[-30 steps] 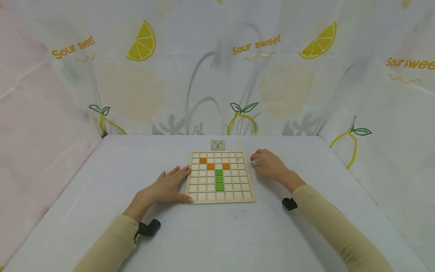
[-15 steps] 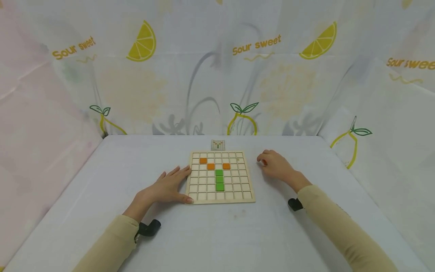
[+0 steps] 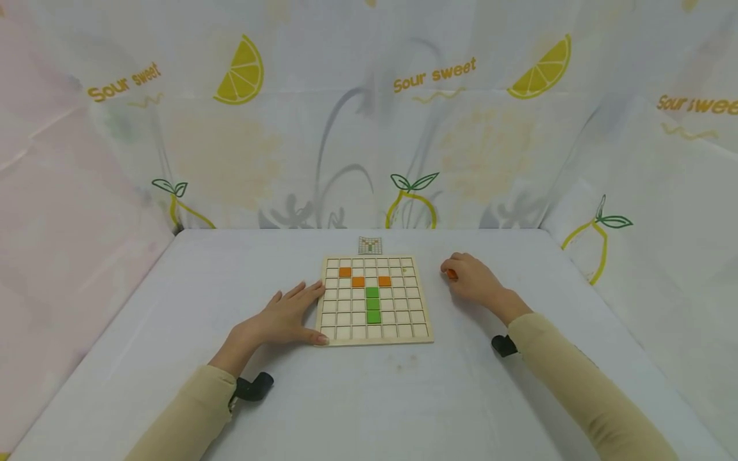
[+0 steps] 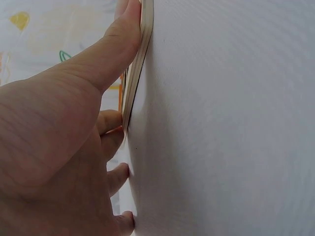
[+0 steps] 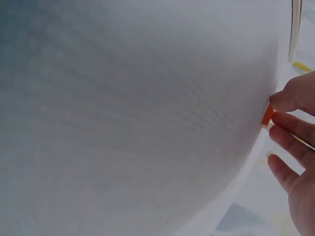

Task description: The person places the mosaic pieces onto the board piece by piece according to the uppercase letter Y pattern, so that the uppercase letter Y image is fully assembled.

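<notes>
A square wooden grid board [image 3: 344, 319] lies on the white table, with three orange tiles and three green tiles in its cells. The green tiles [image 3: 373, 304] form a column, and the orange ones [image 3: 358, 282] sit above it on both sides. Spread along the board's left edge, my left hand [image 3: 271, 320] steadies it, thumb at the near left corner. To the right of the board, my right hand [image 3: 474, 280] pinches another orange tile [image 5: 267, 116] between thumb and fingers, low over the cloth. Part of that tile is hidden by the fingers.
Behind the board lies a small card [image 3: 370, 245] printed with a coloured grid pattern. White cloth walls with lemon prints rise at the back and sides. Each wrist carries a black camera mount [image 3: 254, 387].
My right hand has shifted a little to the right, away from the board, and an orange tile now shows in its fingers. The left hand and board stay put.
</notes>
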Demonstrator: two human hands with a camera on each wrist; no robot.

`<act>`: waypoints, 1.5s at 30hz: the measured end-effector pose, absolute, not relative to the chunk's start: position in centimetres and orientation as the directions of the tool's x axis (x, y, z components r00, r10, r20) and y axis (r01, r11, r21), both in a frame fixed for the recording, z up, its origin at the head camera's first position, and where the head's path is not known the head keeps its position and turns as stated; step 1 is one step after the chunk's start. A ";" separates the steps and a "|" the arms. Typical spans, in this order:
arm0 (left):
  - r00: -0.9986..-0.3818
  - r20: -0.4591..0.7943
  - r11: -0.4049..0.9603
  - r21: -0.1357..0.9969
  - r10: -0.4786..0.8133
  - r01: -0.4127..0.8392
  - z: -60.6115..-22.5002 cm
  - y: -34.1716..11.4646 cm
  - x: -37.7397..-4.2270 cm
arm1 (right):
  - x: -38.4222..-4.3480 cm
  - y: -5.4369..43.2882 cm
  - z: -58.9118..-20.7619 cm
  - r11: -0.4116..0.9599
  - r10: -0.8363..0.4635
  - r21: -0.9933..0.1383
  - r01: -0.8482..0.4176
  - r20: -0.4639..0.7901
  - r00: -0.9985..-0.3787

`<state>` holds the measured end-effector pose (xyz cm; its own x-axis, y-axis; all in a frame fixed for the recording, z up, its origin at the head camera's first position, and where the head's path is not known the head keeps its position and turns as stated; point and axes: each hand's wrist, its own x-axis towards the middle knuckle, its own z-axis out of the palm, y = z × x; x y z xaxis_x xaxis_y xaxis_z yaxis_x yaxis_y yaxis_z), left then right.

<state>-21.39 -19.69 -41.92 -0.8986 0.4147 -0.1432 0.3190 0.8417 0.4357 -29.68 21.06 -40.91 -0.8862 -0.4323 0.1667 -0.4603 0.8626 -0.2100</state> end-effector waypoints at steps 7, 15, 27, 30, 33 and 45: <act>-0.898 -0.144 0.845 0.426 0.416 0.324 -41.7 -19.7 -21.3 | -29.8 21.0 -40.9 0.882 -0.404 -0.196 -0.428 0.150 -0.902; -0.898 -0.158 0.849 0.425 0.412 0.314 -41.6 -19.6 -21.3 | -29.8 20.8 -41.1 0.885 -0.414 -0.167 -0.435 0.145 -0.898; -0.897 -0.160 0.848 0.428 0.412 0.313 -41.6 -19.7 -21.3 | -29.9 21.1 -40.5 0.883 -0.406 -0.208 -0.420 0.108 -0.907; -0.898 -0.156 0.847 0.429 0.411 0.313 -41.6 -19.6 -21.3 | -30.0 21.3 -40.6 0.887 -0.402 -0.203 -0.415 0.107 -0.910; -0.899 -0.153 0.848 0.428 0.410 0.313 -41.6 -19.6 -21.3 | -30.1 21.4 -40.7 0.884 -0.408 -0.201 -0.423 0.112 -0.906; -0.900 -0.154 0.847 0.431 0.408 0.311 -41.4 -19.6 -21.2 | -30.5 21.2 -40.9 0.874 -0.431 -0.195 -0.445 0.109 -0.896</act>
<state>-21.23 -19.59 -41.41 -0.8997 0.4083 -0.1543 0.3106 0.8473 0.4307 -30.52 21.25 -40.89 -0.8956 -0.4314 0.1086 -0.4448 0.8741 -0.1953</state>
